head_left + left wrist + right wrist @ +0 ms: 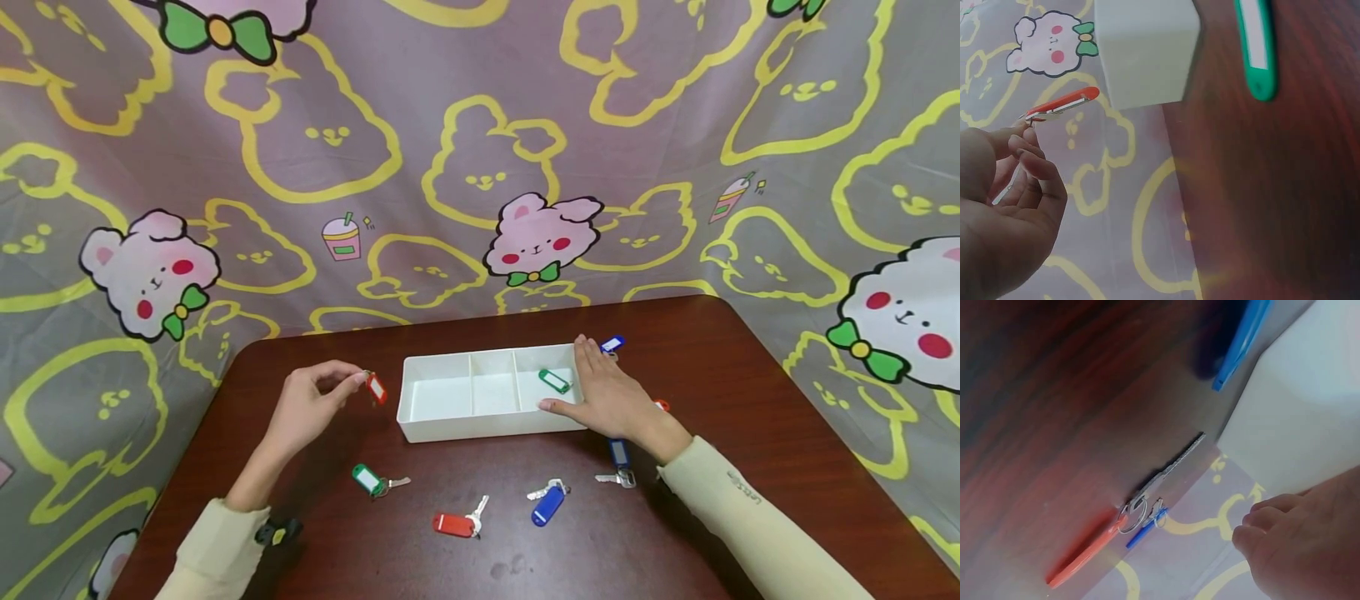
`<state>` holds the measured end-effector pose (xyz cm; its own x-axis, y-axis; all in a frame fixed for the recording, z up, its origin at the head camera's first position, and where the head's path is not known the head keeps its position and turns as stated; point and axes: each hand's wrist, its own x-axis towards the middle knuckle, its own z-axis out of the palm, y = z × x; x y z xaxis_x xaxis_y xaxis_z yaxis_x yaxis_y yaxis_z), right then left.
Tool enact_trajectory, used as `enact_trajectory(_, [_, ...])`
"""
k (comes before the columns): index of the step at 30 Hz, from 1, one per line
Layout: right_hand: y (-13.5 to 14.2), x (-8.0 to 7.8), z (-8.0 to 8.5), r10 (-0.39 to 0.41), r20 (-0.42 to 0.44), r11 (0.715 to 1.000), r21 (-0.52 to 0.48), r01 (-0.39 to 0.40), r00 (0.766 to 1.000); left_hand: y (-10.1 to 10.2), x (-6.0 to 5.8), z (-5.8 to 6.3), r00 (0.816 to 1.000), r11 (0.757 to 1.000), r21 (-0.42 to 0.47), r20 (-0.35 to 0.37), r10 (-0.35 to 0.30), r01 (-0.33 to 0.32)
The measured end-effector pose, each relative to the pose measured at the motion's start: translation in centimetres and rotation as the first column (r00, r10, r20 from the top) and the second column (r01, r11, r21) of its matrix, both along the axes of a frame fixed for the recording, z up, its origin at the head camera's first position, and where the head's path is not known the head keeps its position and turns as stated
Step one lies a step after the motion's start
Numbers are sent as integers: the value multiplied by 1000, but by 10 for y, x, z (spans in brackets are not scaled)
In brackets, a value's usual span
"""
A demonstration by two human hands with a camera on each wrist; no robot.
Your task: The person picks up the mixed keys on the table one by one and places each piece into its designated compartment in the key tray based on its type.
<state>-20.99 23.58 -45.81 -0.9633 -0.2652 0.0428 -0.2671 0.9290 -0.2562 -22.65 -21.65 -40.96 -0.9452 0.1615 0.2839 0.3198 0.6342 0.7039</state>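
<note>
Left of the tray, my left hand (309,406) pinches a key ring with a red key tag (377,388) between thumb and forefinger. In the left wrist view the red tag (1072,102) sticks out past the fingertips, and a bit of metal shows beneath the fingers. My right hand (611,396) rests on the right end of the white three-compartment tray (480,427), fingers extended along the end and thumb at the front rim. Inside the right compartment lies a green key tag (554,381); whether a key is attached cannot be seen.
In front of the tray lie keys with a green tag (367,480), a red tag (453,524), a blue tag (548,505) and another blue tag (618,452). Beyond the right hand are a blue tag (612,343) and a partly hidden red tag (662,406). A patterned curtain (465,250) borders the table.
</note>
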Motion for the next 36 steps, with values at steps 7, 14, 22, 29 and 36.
enact_trajectory(7, [0,0,2,4,2,1000,13,-4,1000,11,-3,9,999,999,34,-3,-38,38])
enact_trajectory(14, [0,0,2,4,2,1000,25,-4,1000,24,-8,13,998,997,49,6,-67,66])
enact_trajectory(22, [0,-1,0,7,2,1000,20,-7,1000,33,-13,17,996,994,58,2,-94,94])
enact_trajectory(29, [1,-2,-1,8,7,1000,14,-8,1000,43,-19,24,992,989,74,0,-130,130])
enact_trajectory(36, [1,-1,0,3,12,1000,0,-3,1000,57,-25,29,990,988,65,1,-141,141])
